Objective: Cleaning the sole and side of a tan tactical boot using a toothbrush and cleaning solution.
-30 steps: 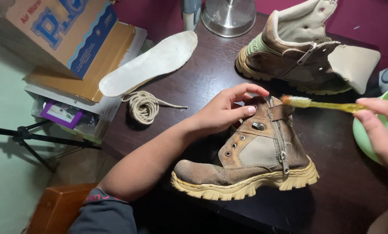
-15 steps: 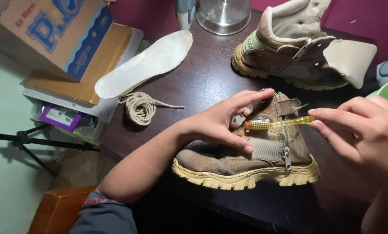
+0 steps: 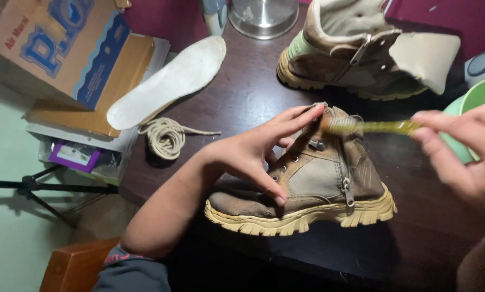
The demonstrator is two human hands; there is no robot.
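The left hand (image 3: pixel 253 154) rests spread over the near boot (image 3: pixel 307 186): fingers apart, the thumb pressing the side panel low near the sole, the index and middle fingertips laid on the collar at the top. The grip steadies the boot but does not close around it. The boot stands upright on the dark table (image 3: pixel 248 89), toe pointing toward the left forearm. The right hand (image 3: pixel 461 154) is pinched shut on the handle of a yellow-green toothbrush (image 3: pixel 369 127); its bristle end touches the boot's collar just beside the left fingertips. Behind the brush stands a second boot (image 3: pixel 356 57), tongue folded out. Beyond the left hand lie a coiled lace (image 3: pixel 166 138) and an insole (image 3: pixel 169 84). A green bowl (image 3: pixel 483 94) shows behind the right hand.
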